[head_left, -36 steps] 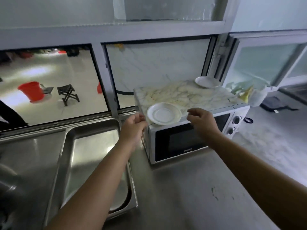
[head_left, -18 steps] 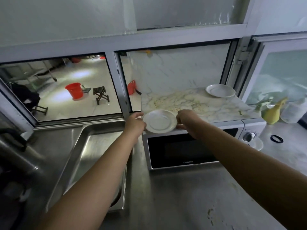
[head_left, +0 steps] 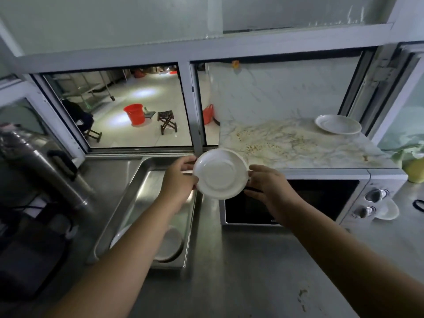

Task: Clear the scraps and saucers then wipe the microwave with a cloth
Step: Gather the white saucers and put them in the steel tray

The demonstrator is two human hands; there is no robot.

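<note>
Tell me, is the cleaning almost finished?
Not yet. Done: one dish already lies in the steel tray. In hand: both the left hand and right hand hold a saucer by its rim, tilted off the microwave. Left: another saucer sits on top at the back, crumbs are scattered there, and no cloth is in view for wiping.

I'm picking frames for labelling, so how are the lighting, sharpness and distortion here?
Head view: dim indoors, bright glare patches on the floor beyond the window; strong wide-angle bending of the window frame at the edges; the saucer held in both hands is sharp enough, the microwave door nearly black.
</note>
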